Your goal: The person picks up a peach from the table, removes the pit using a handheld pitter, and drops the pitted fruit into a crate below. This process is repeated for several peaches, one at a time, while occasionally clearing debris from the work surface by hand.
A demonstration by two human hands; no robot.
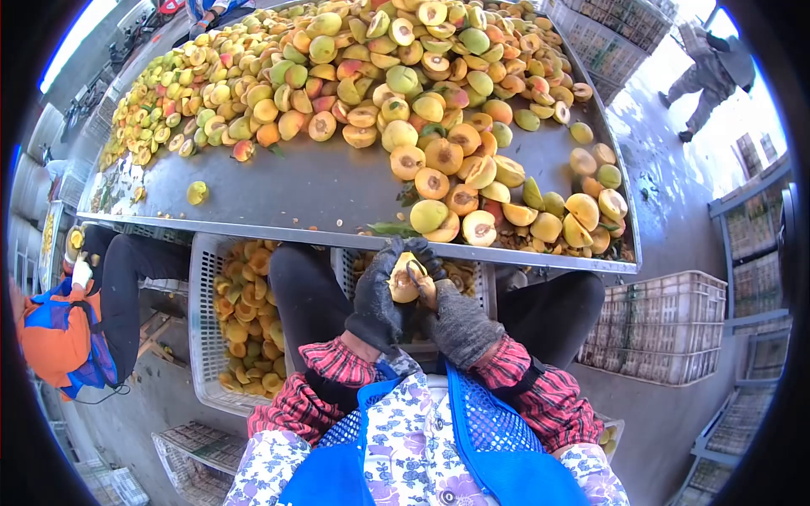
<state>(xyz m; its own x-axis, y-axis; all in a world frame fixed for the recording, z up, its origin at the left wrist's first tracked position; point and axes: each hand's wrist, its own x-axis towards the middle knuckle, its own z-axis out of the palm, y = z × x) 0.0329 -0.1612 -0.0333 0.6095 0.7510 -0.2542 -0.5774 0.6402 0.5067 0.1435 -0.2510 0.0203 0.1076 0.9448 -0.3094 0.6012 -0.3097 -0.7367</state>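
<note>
Just below the table's front edge, my left hand, in a dark glove, is closed around a halved yellow peach with its cut face up. My right hand, in a grey knit glove, is closed on a small brown-handled hand tool. Its tip lies against the cut face near the pit hollow; the fingers partly hide the tool. Beneath both hands, between my knees, a crate holds peach halves.
A metal table with a raised rim bears a heap of halved peaches. Another crate of halves stands left of my legs, stacked crates to the right. A seated person works at left; another person walks at upper right.
</note>
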